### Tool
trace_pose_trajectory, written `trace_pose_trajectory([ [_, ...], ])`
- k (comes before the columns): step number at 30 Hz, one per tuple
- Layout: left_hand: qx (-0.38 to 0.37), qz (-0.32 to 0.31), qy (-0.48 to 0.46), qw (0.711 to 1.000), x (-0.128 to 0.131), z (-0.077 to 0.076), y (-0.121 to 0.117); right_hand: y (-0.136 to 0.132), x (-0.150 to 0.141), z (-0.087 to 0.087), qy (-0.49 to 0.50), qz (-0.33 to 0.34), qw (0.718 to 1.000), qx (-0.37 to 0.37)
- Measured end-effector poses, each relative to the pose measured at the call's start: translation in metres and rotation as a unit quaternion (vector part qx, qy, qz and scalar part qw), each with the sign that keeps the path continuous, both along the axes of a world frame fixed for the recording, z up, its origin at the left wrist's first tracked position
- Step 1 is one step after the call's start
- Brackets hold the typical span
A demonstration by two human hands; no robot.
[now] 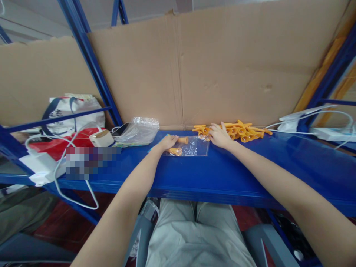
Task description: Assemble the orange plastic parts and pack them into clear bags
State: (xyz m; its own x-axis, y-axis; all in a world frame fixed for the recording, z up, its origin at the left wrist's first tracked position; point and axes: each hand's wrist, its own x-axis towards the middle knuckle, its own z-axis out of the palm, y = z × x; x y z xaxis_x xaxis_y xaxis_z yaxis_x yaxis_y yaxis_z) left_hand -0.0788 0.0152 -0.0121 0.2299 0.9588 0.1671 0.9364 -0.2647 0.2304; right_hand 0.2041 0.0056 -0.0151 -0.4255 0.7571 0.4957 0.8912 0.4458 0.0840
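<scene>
A clear plastic bag (194, 147) lies flat on the blue tabletop, with orange plastic pieces with flared, horn-like ends (175, 151) in its left part. My left hand (167, 142) is closed on the bag's left end, beside these pieces. A heap of yellow-orange horn-shaped plastic pieces (246, 132) sits against the cardboard at the back. My right hand (219, 135) rests over the left side of this heap, its fingers apart and touching pieces near the bag's right edge. The undersides of its fingers are hidden.
Left of the bag lies a stack of clear plastic bags (139, 132) with a dark phone (122, 129) beside it. Further left are a white charger (101, 138), cables, a red item and a cloth bag (72, 113). A cardboard wall (236, 66) stands behind; blue posts flank it.
</scene>
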Motion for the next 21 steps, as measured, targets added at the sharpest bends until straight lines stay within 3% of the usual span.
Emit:
trace_pose_trajectory([
  [5, -0.003, -0.001, 0.009, 1.0, 0.001, 0.003, -0.002, 0.004, -0.001, 0.002, 0.015, -0.016, 0.999, 0.028],
  [12, -0.005, 0.006, 0.0, 1.0, 0.001, 0.002, -0.002, 0.011, 0.004, 0.018, 0.128, -0.084, 0.988, 0.024],
  [17, 0.019, 0.008, -0.015, 1.0, -0.001, -0.003, 0.003, 0.02, 0.006, 0.032, 0.249, -0.117, 0.961, -0.001],
  [21, 0.014, 0.021, -0.019, 1.0, -0.002, -0.004, 0.004, 0.021, 0.006, 0.044, 0.373, -0.105, 0.921, -0.038],
])
